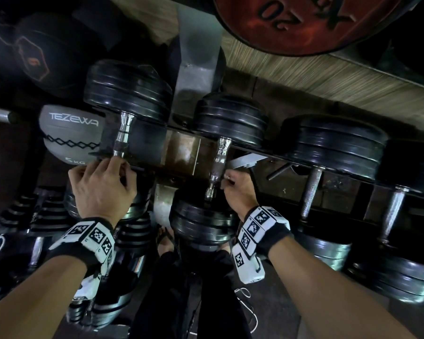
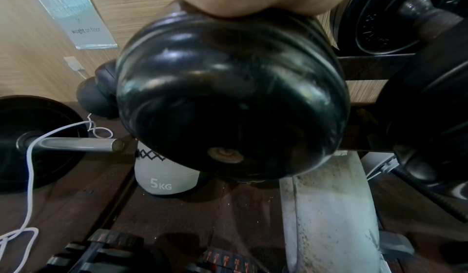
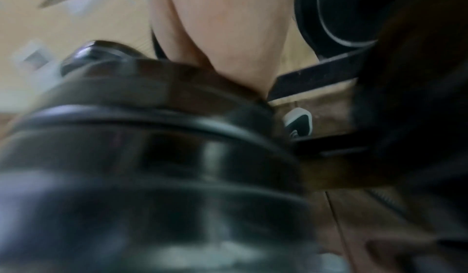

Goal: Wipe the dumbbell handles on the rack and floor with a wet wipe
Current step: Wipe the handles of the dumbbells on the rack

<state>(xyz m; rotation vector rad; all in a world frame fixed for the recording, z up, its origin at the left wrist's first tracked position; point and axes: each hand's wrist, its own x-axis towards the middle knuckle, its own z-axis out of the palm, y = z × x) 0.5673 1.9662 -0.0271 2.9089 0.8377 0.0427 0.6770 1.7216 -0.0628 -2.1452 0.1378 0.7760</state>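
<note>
Two bare hands reach into a dark metal dumbbell rack (image 1: 181, 148) set against a pale wood-grain wall. The left hand (image 1: 101, 184) sits at the near end of a polished chrome dumbbell handle (image 1: 123, 135), its fingers curled down over the bar; whether they close fully round it is hidden behind the back of the hand. That handle runs between stacked round black rubber plates, the near one filling the left wrist view as a glossy black disc (image 2: 230, 99) with a small brass-coloured bolt at its hub.

The right hand (image 1: 238, 189) lies just beside a second chrome handle with a knurled grip (image 1: 218, 165), fingers bent toward the bar, a small pale scrap showing at the fingertips; it is too small to tell whether this is the wet wipe, and the grip itself cannot be made out. The right wrist view is blurred, showing only skin and a shiny black plate edge (image 3: 157, 137).

Further right on the rack rest two dull grey, rough-textured handles (image 1: 312, 192) between larger black plates. A grey stitched medicine ball marked 5 kg (image 1: 69, 135) stands on the dark brown floor at the left, and a reddish round plate marked 20 (image 1: 304, 23) leans against the wall above.
</note>
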